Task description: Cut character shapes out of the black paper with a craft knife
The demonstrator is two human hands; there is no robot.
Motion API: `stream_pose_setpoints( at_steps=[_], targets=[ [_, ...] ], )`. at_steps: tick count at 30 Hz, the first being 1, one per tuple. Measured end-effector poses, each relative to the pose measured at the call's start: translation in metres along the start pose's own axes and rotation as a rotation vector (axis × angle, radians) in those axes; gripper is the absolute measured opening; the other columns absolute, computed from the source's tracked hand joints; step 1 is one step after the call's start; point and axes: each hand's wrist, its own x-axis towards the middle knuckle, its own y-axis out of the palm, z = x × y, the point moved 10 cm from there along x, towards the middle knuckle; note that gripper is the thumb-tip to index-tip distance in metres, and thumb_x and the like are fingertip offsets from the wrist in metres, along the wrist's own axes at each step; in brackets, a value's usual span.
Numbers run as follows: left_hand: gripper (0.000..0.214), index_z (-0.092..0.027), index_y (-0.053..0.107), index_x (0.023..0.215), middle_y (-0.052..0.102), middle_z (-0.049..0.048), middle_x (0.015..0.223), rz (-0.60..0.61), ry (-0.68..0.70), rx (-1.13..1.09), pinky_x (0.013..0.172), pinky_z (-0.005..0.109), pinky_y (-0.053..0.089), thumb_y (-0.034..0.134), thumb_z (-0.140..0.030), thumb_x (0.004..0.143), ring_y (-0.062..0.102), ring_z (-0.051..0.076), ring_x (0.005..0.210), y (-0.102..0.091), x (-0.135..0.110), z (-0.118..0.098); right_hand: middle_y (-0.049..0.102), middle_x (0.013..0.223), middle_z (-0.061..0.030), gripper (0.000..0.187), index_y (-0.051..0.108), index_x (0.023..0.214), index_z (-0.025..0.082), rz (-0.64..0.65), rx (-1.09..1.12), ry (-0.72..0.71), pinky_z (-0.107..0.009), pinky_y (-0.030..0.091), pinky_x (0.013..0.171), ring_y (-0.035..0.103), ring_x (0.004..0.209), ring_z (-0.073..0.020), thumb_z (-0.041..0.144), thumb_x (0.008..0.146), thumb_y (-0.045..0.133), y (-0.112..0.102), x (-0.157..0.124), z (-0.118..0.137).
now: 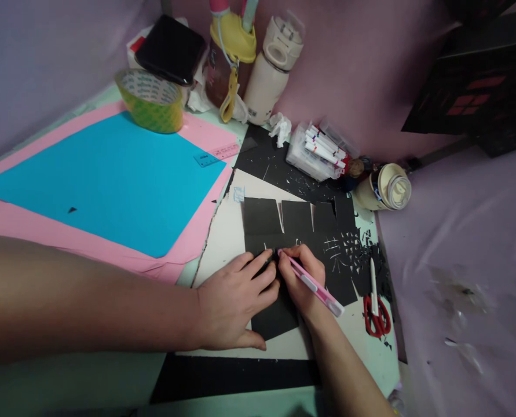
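My right hand (303,275) is closed round a pink craft knife (314,284), its tip down at the black paper (262,217). Slits run down from the paper's far edge, and white strokes like written characters show on its right part. Fingers spread, my left hand (240,298) lies flat on the paper, its fingertips close to the knife tip. What is under those fingertips is partly hidden. Beneath the black paper lies a white board (216,237).
Red-handled scissors (377,318) and black scraps lie at the right. Blue paper (123,179) on pink paper (205,127) covers the left, with a tape roll (153,107) and a small ruler (214,155). Bottles (269,72), a box of pens (318,150) and cups (390,188) stand behind.
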Motion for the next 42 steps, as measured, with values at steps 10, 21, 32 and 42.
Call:
stream_pose_setpoints(
  at_steps=[10,21,32,42],
  targets=[
    [0.091,-0.008,0.053,0.133,0.051,0.0195,0.142,-0.01,0.004,-0.006,0.106,0.05,0.027,0.051,-0.081,0.078,0.035,0.042,0.138,-0.0012,-0.0009,-0.0016,0.059,0.059,0.0047,0.021,0.051,0.067,0.021,0.002,0.004,-0.011,-0.021,0.041,0.052,0.049,0.05,-0.0094,0.022,0.085,0.062,-0.0012,-0.0018,0.0039],
    [0.091,-0.008,0.053,0.133,0.051,0.0196,0.142,-0.002,0.006,-0.004,0.106,0.051,0.027,0.052,-0.08,0.078,0.035,0.043,0.138,-0.0003,-0.0001,-0.0014,0.064,0.064,0.0031,0.016,0.057,0.072,0.021,-0.047,0.03,-0.03,-0.022,0.046,0.053,0.056,0.053,-0.0107,0.024,0.087,0.062,-0.0032,-0.0026,0.0053],
    [0.091,-0.009,0.051,0.134,0.049,0.0207,0.143,0.0,-0.004,-0.008,0.106,0.05,0.027,0.051,-0.08,0.078,0.034,0.042,0.138,0.0001,-0.0001,-0.0009,0.067,0.066,0.0023,0.013,0.06,0.075,0.021,-0.069,0.001,-0.025,-0.021,0.047,0.052,0.059,0.053,-0.0104,0.025,0.087,0.064,-0.0045,0.0011,0.004],
    [0.09,-0.009,0.054,0.132,0.052,0.0191,0.141,-0.019,0.004,0.001,0.106,0.05,0.027,0.052,-0.081,0.077,0.035,0.042,0.138,-0.0008,-0.0002,-0.0006,0.067,0.073,0.002,0.009,0.06,0.08,0.022,-0.022,0.022,-0.109,-0.023,0.048,0.06,0.06,0.061,-0.0117,0.021,0.088,0.064,0.0009,-0.0018,0.0068]
  ],
)
